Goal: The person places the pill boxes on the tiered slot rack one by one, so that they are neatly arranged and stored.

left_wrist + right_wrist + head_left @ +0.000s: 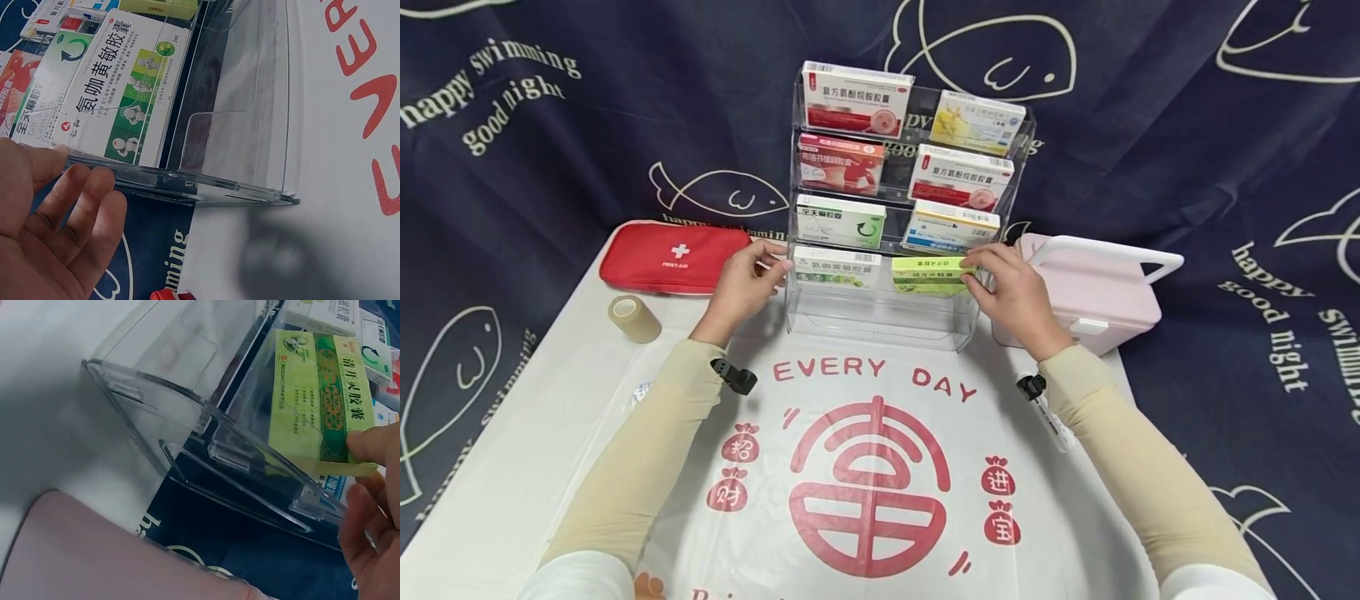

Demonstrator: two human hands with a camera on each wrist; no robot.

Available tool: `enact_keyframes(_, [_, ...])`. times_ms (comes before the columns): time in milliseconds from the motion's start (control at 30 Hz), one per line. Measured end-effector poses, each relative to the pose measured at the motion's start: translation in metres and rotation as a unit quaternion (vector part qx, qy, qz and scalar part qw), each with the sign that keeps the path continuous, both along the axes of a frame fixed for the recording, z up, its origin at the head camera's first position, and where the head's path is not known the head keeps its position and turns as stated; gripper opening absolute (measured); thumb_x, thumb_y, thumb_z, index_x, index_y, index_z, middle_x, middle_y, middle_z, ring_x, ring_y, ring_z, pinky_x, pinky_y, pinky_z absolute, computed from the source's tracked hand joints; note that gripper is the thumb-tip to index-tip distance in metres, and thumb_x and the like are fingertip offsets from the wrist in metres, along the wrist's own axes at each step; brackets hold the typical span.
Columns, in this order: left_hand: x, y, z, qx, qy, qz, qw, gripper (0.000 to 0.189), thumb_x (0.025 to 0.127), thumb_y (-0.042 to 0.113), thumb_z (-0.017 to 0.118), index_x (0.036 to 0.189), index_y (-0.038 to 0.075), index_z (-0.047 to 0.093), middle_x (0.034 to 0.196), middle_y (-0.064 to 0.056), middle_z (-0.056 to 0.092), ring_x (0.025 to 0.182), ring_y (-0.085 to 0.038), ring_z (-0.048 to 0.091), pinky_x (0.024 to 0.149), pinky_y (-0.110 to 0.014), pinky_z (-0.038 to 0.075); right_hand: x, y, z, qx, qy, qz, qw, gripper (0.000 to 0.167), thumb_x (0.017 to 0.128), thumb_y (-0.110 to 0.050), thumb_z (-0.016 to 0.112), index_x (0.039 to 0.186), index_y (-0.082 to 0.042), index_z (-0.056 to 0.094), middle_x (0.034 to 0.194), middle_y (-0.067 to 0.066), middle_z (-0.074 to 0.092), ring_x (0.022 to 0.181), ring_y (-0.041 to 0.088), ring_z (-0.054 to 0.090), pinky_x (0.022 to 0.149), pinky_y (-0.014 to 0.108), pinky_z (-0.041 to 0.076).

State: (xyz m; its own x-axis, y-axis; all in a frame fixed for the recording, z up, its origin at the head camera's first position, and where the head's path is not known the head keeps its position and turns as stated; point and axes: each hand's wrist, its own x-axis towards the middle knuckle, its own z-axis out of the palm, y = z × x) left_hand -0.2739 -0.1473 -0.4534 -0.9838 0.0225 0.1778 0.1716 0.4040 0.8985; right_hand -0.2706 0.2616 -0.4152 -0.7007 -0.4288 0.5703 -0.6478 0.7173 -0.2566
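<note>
A clear acrylic display rack holds medicine boxes in tiers. My right hand pinches the right end of a yellow-green medicine box in the lower right of the rack; the right wrist view shows the thumb on the face of this green box. At the rack's left side, my left hand holds the edge lightly between thumb and forefinger, beside a white-and-green medicine box. The other left fingers hang loosely bent outside the rack wall.
On the left lie a red first-aid pouch and a roll of tan tape. A pink case with a white handle stands close right of the rack. A marker lies near the right wrist. Dark fabric hangs behind.
</note>
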Motion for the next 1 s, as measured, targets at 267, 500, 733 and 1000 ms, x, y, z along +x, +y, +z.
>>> enact_keyframes(267, [0.001,-0.001,0.000,-0.005,0.001,-0.005,1.0000,0.024,0.099,0.010,0.069,0.120,0.001,0.066,0.096,-0.016,0.068,0.074,-0.023,0.068,0.061,-0.022,0.053,0.004,0.005,0.002,0.052,0.002,-0.027,0.9983,0.020,0.089,-0.011,0.080,0.107,-0.014,0.074,0.110,0.002,0.070,0.092,0.025,0.060,0.067,0.045,0.049])
enact_keyframes(500, [0.001,-0.002,0.001,-0.008,0.000,-0.003,1.0000,0.023,0.098,0.011,0.069,0.120,0.002,0.066,0.096,-0.015,0.068,0.074,-0.024,0.068,0.061,-0.022,0.053,0.006,0.009,-0.002,0.079,-0.004,-0.043,0.9959,0.020,0.090,-0.012,0.077,0.109,-0.015,0.073,0.111,0.002,0.070,0.093,0.027,0.061,0.062,0.048,0.050])
enact_keyframes(733, [-0.001,-0.001,0.001,-0.006,0.002,-0.004,1.0000,0.022,0.098,0.011,0.069,0.119,0.002,0.066,0.095,-0.015,0.068,0.073,-0.023,0.068,0.060,-0.021,0.053,0.009,0.006,-0.001,0.099,0.014,-0.064,0.9929,0.020,0.090,-0.010,0.073,0.109,-0.015,0.073,0.112,0.001,0.069,0.094,0.028,0.060,0.059,0.050,0.050])
enact_keyframes(1000, [0.002,-0.002,0.003,-0.017,0.005,0.001,0.9998,0.027,0.100,0.015,0.067,0.123,0.001,0.064,0.102,-0.018,0.067,0.088,-0.033,0.068,0.073,-0.030,0.052,0.014,0.001,0.003,0.066,-0.022,-0.083,0.9941,0.023,0.096,-0.023,0.070,0.118,-0.014,0.071,0.117,0.003,0.067,0.099,0.025,0.061,0.066,0.050,0.050])
